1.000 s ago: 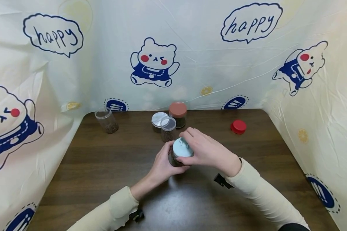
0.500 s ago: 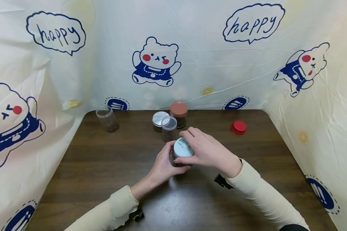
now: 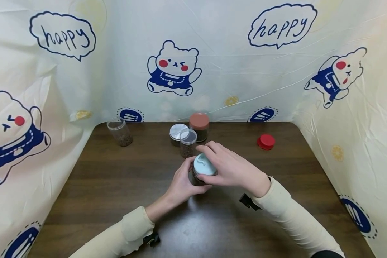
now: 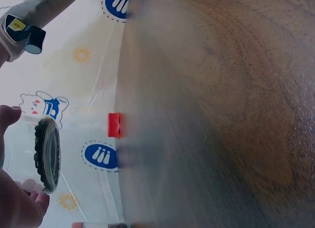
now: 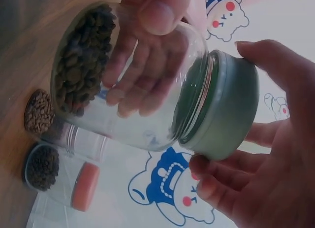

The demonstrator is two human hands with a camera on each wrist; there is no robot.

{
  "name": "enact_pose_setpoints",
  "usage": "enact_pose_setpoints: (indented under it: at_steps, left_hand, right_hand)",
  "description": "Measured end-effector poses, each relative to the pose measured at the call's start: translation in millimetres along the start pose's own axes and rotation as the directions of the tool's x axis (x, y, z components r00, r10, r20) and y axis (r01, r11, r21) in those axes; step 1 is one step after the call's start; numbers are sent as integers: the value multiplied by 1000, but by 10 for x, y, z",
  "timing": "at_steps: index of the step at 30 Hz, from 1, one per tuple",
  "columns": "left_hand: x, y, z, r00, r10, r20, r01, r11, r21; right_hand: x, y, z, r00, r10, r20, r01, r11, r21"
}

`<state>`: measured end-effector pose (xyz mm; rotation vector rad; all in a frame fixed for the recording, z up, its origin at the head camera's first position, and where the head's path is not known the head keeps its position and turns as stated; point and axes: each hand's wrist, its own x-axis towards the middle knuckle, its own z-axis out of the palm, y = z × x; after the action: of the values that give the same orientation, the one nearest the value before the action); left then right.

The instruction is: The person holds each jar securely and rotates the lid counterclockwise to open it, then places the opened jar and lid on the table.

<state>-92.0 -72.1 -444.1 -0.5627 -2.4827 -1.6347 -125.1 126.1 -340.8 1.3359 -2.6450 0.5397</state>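
Near the middle of the head view, my left hand (image 3: pixel 180 181) grips the body of a clear jar (image 5: pixel 147 124) with a layer of dark beans (image 5: pixel 83 60) at its bottom. My right hand (image 3: pixel 229 165) holds the jar's pale blue-green lid (image 3: pixel 204 165) by its rim, thumb on the near side and fingers on the far side. In the right wrist view the lid sits on the jar's mouth. The jar's underside, held off the table, appears in the left wrist view. My fingers hide part of the lid's raised ornament.
Behind my hands stand a clear jar (image 3: pixel 188 145), a silver-lidded jar (image 3: pixel 178 132) and a jar with a pinkish-orange lid (image 3: pixel 199 122). An open clear container (image 3: pixel 120 132) is at the back left. A red lid (image 3: pixel 266 142) lies on the brown table (image 3: pixel 116 182) at right.
My right fingers have shifted slightly leftward over the lid, and more of its raised ornament shows. My left hand and the jar stay nearly where they were.
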Motion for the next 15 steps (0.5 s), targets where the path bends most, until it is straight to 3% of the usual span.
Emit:
enact_pose_setpoints:
  at_steps: [15]
  left_hand:
    - [-11, 20, 12, 1000, 2, -6, -2, 1000, -3]
  right_hand:
    - [-36, 10, -13, 1000, 10, 2, -10, 1000, -8]
